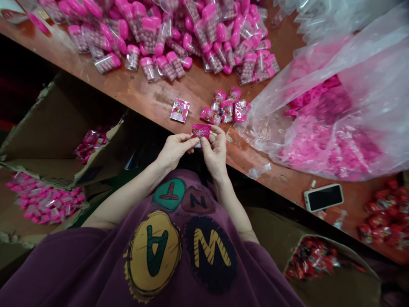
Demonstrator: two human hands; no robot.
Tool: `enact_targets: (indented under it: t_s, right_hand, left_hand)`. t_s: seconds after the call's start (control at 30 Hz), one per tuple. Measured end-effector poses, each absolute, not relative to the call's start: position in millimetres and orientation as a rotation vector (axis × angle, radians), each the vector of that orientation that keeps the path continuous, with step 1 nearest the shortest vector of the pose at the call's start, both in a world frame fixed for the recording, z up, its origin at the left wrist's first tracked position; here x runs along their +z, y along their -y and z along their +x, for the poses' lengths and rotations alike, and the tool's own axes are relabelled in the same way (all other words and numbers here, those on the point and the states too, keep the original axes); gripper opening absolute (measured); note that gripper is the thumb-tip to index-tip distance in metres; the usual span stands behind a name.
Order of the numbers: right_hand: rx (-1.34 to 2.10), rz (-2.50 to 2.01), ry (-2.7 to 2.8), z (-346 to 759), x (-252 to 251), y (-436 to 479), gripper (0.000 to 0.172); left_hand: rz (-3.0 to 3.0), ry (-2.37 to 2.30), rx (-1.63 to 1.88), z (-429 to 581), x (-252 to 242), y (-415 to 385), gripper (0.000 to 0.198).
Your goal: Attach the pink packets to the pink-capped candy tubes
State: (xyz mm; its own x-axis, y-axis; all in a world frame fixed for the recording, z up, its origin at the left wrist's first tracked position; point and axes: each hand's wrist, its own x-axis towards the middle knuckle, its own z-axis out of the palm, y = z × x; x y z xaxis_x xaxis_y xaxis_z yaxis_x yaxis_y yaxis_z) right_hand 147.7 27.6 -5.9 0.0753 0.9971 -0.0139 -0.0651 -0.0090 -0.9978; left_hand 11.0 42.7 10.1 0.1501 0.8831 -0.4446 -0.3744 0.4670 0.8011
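Observation:
Both my hands pinch a small pink printed wrapper at the table's front edge. My left hand grips its lower left side between thumb and fingers. With the thumb in front and fingers behind, my right hand closes on its right side. A pale bit shows under the thumbs; what it is I cannot make out. Just beyond, a flat pink packet lies on the table. To its right sit several wrapped pink pieces in a small group.
A heap of pink-capped candy bottles covers the table's far side. On the right stand a clear bag of pink wrappers, a phone and red packets. Cardboard boxes with packed pieces are below the table edge.

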Motion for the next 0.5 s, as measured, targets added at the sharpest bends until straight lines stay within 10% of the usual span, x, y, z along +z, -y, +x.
enact_targets:
  t_s: [0.5]
  right_hand:
    - [1.217,-1.258,1.169,149.3,-2.0,-25.7,0.044]
  left_hand:
    - [0.517,-1.068,0.953,19.1,8.8,-39.8,0.033]
